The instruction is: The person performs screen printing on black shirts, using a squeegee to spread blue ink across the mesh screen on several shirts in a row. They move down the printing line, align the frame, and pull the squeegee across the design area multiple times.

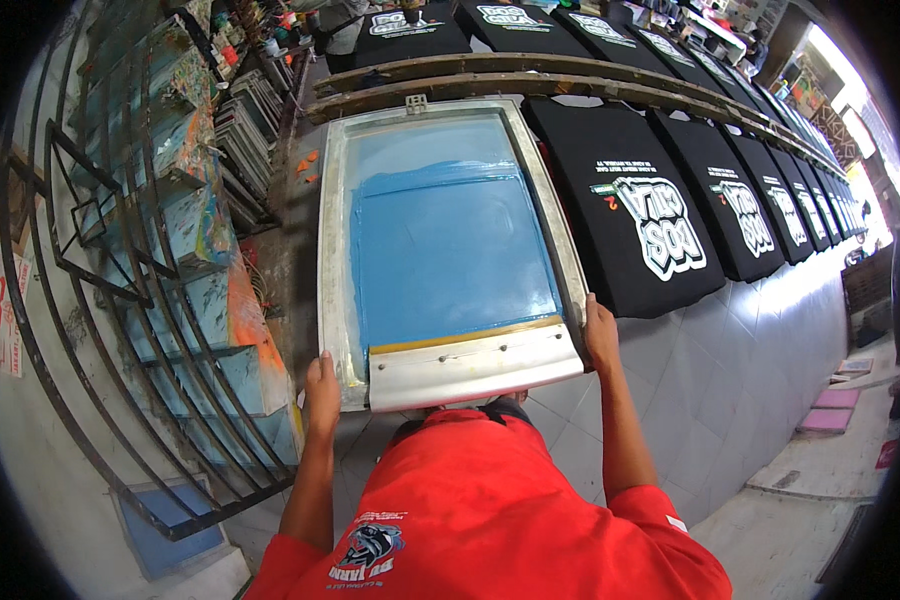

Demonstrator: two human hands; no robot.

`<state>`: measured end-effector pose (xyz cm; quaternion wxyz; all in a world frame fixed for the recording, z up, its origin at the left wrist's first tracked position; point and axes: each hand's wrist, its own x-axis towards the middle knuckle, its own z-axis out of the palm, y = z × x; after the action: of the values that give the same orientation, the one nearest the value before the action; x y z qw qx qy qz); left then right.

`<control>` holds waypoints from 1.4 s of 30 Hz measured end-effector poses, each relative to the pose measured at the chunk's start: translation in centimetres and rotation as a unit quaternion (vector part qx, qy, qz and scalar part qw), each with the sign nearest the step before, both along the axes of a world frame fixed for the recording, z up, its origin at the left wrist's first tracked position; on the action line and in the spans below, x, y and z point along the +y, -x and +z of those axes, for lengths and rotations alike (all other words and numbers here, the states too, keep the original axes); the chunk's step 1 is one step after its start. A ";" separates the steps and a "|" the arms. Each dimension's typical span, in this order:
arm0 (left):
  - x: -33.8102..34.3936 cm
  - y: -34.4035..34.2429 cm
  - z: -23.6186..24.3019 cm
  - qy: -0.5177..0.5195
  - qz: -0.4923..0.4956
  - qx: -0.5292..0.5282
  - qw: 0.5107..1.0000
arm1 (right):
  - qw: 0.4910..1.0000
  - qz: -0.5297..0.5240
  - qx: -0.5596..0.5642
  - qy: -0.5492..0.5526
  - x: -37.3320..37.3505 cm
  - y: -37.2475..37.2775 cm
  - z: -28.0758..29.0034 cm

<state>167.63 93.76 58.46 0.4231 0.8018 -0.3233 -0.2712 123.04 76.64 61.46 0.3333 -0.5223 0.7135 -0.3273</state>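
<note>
In front of me a screen printing frame (332,230) with pale, worn edges lies over the near end of the row of shirts. Blue ink (450,250) covers most of its mesh, with a lighter band at the far end. A wide squeegee (475,370) with a pale metal holder and a yellowish blade strip rests across the near end. My left hand (322,388) grips the frame's near left corner, thumb up. Further along the opposite side, my right hand (600,335) is closed on the right edge. The fingers under the frame are hidden.
Black shirts with white lettering (660,230) lie on boards in a row to the right; a second row stands beyond wooden rails (530,85). At left are a metal grille (100,290), paint-stained shelves (195,300) and stacked frames (250,130). Grey tiles (690,350) cover the floor.
</note>
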 end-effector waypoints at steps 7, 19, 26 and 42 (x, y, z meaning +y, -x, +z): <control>-1.8 1.9 -0.3 0.006 0.009 0.008 1.000 | 1.000 0.000 0.006 -0.018 -2.2 1.2 1.1; -3.2 4.1 0.1 -0.009 0.025 -0.020 0.999 | 1.000 0.019 -0.005 -0.015 -4.2 2.8 0.5; -3.3 4.1 0.2 -0.021 0.033 -0.021 0.999 | 0.999 0.012 -0.035 -0.040 -3.9 2.5 1.4; -3.9 4.9 -1.7 -0.065 0.054 -0.114 0.990 | 0.997 0.033 -0.060 -0.026 -5.1 3.7 -2.7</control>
<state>162.69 89.82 56.72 0.3451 0.8694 -0.3069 -0.1753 119.39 71.51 58.81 0.3997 -0.5164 0.6827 -0.3277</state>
